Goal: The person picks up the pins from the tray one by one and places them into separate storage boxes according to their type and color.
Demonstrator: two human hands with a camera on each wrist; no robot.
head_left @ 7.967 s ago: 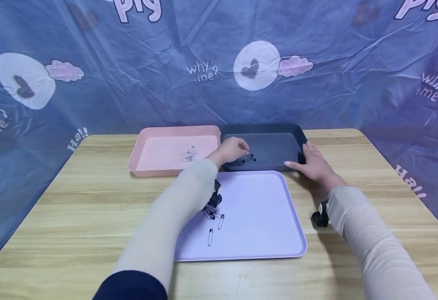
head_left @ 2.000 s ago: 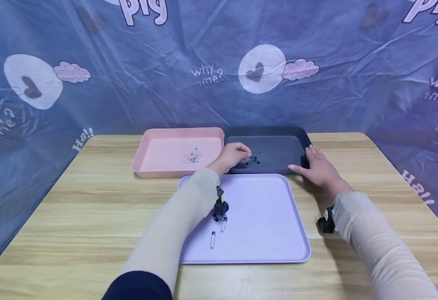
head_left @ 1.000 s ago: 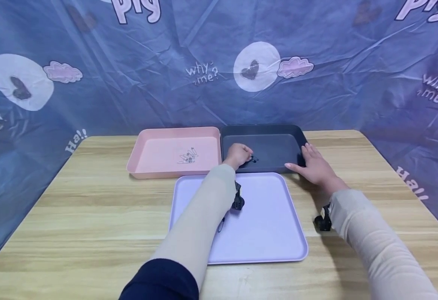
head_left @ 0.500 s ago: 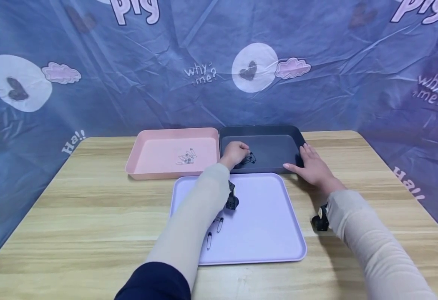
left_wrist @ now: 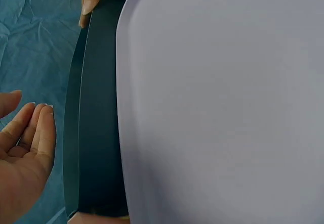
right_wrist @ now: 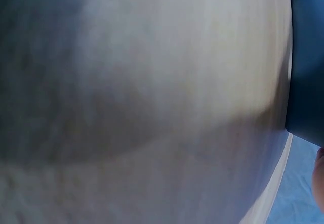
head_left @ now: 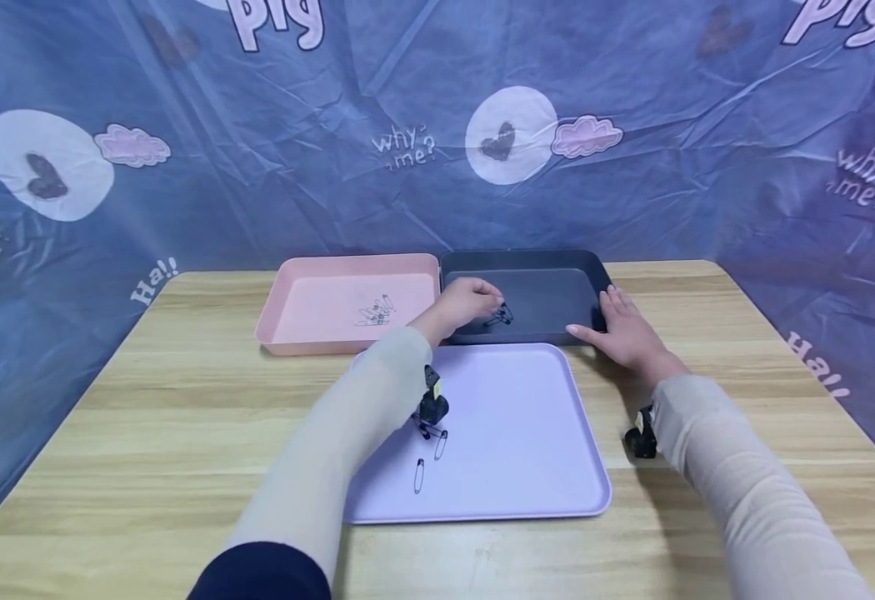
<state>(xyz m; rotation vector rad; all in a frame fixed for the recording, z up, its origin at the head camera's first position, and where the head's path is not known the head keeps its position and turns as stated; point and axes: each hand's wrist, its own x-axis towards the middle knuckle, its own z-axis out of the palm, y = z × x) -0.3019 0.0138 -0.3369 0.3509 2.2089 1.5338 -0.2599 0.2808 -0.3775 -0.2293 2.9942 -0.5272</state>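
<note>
Safety pins (head_left: 499,316), black ones in a small cluster, lie on the floor of a dark grey tray (head_left: 550,262) at the far middle of a wooden table (head_left: 145,417). The left hand (head_left: 467,300) hovers over the tray's left part, just beside the cluster, fingers loosely curled and holding nothing in the left wrist view. The right hand (head_left: 625,333) rests flat with straight fingers against the tray's near right corner. A pink tray (head_left: 287,287) sits touching the dark tray's left side, with silver safety pins (head_left: 376,312) inside. Nearer, a lilac tray (head_left: 527,433) holds a few more safety pins (head_left: 428,454). Blue printed cloth (head_left: 257,167) hangs behind.
</note>
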